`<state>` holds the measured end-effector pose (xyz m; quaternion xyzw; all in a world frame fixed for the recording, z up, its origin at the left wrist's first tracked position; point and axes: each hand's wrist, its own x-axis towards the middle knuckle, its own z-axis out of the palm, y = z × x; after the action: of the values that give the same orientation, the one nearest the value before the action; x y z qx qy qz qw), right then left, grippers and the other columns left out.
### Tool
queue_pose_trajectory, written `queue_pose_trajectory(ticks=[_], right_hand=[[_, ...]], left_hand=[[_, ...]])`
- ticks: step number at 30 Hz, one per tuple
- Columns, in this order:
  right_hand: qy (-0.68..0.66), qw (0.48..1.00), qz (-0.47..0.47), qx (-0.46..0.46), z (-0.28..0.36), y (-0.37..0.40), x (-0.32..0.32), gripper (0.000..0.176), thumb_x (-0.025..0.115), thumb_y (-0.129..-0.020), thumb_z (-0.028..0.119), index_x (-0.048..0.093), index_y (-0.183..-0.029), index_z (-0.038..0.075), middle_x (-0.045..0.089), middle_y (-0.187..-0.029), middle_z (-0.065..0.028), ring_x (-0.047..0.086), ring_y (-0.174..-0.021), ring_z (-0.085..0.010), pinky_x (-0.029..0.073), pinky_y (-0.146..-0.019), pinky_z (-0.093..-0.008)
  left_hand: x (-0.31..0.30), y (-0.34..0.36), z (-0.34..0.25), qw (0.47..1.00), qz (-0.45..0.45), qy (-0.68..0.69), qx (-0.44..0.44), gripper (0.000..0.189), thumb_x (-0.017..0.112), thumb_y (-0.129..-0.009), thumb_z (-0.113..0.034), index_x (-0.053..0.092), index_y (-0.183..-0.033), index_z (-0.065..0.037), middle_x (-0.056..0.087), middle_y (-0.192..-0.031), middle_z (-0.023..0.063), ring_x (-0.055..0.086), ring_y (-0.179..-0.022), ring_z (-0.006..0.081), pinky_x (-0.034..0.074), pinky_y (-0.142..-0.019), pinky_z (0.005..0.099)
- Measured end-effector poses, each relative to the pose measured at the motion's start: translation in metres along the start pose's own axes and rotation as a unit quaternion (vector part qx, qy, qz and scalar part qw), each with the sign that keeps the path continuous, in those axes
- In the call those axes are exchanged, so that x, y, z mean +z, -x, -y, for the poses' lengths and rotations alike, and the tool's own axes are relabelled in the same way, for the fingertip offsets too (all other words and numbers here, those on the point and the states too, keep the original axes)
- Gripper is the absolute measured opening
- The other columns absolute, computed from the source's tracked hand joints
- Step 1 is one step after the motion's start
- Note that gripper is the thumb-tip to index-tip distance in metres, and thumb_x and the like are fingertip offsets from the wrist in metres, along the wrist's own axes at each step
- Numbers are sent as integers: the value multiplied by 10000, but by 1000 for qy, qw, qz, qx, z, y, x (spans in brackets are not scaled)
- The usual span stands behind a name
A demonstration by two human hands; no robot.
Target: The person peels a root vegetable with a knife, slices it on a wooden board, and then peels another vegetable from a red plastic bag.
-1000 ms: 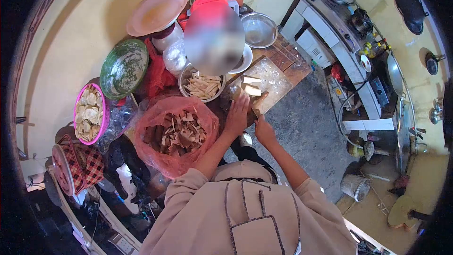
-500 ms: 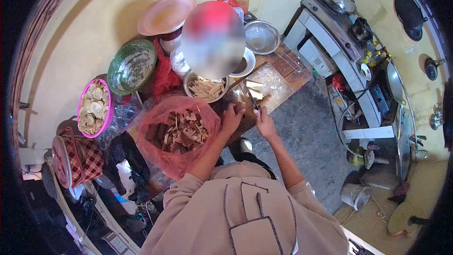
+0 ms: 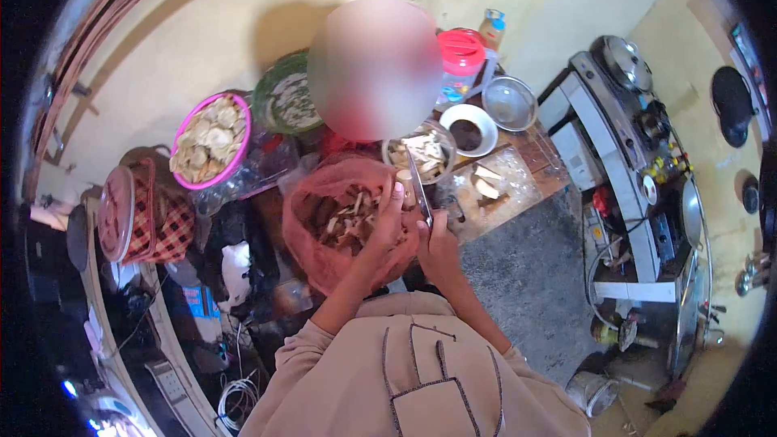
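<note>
My left hand point(image 3: 390, 214) is closed around a pale piece of root vegetable point(image 3: 405, 177), held up over the right edge of a red plastic bag point(image 3: 303, 239) full of brown and pale peelings. In my right hand point(image 3: 439, 249) is a knife point(image 3: 418, 180), its blade pointing away from me beside the piece. Just beyond the blade stands a bowl of pale cut strips point(image 3: 422, 152). To the right, a cutting board point(image 3: 519, 171) carries a few white pieces point(image 3: 486, 181).
A white bowl with dark contents point(image 3: 468, 131), a metal strainer point(image 3: 510, 103) and a red-lidded jug point(image 3: 461, 61) stand at the back. Left are a pink basket of pale slices point(image 3: 209, 139) and a green basin point(image 3: 283, 97). A stove point(image 3: 603, 89) is far right.
My view has turned left. Both hands have moved from the cutting board to the bag's right edge, with the knife in the right hand and the root piece now visible in the left.
</note>
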<state>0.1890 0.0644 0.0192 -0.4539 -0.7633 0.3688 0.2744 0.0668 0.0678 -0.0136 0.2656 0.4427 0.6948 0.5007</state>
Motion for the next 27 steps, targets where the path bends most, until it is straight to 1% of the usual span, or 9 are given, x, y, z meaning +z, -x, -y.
queue_pose_trajectory(ticks=[2,5,9,11,13,16,19,24,27], right_hand=[[-2,1000,5,-12,11,3,15,294,369,-895,266,358,-1048,15,542,-770,-304,531,-705,-482,416,-583,-539],[-3,999,9,-31,29,9,32,319,367,-898,272,379,-1044,-12,535,-852,-309,537,-798,-459,405,-698,-527],[57,987,-62,-137,26,13,63,345,358,-905,281,404,-1019,-41,523,-926,-275,511,-909,-402,318,-838,-510],[36,988,-61,-136,31,16,70,319,373,-899,255,399,-1015,-42,514,-917,-272,500,-887,-414,326,-792,-496],[-29,993,-33,-109,36,19,75,271,409,-886,197,379,-1022,-35,500,-883,-291,497,-802,-468,395,-649,-477],[-30,998,-30,-46,58,25,74,294,408,-883,187,373,-1055,-49,501,-893,-299,498,-810,-467,393,-652,-485],[10,997,-53,-58,55,24,85,271,377,-901,254,387,-922,-16,520,-737,-242,538,-666,-421,405,-542,-454],[27,994,-63,-79,65,20,93,272,383,-897,255,387,-915,-16,520,-673,-234,533,-619,-418,401,-527,-463],[23,998,-25,-53,67,20,95,284,381,-884,179,351,-1043,-55,521,-768,-268,525,-675,-448,398,-561,-473]], left_hand=[[-14,10,-24,999,28,-27,27,469,325,-933,-328,276,-1286,-23,398,-1214,101,374,-1118,180,293,-946,276],[-42,17,-20,987,-56,-143,53,510,315,-934,-333,224,-1312,-2,343,-1264,126,336,-1156,201,260,-972,280],[-73,24,-18,997,-43,-57,40,502,325,-929,-348,215,-1308,-39,427,-1183,93,432,-1050,155,353,-898,277],[-71,31,-30,997,-61,-40,16,498,318,-931,-338,210,-1310,-34,409,-1194,100,408,-1078,165,327,-920,280],[-76,31,-34,995,-44,-76,43,489,310,-933,-320,224,-1303,-13,371,-1222,119,362,-1119,189,285,-951,293],[-72,37,-53,995,-2,-76,59,470,308,-934,-300,238,-1293,-5,360,-1221,125,347,-1125,200,269,-958,304],[-76,36,-50,994,7,-82,68,452,314,-933,-295,249,-1279,-11,374,-1201,114,360,-1103,189,276,-950,300],[-80,32,-48,995,-5,-68,71,411,321,-932,-302,298,-1225,-15,430,-1103,92,418,-1009,161,333,-887,292],[-84,27,-36,995,-46,-48,79,376,337,-928,-301,333,-1176,-19,462,-1027,70,449,-935,134,373,-821,276]])
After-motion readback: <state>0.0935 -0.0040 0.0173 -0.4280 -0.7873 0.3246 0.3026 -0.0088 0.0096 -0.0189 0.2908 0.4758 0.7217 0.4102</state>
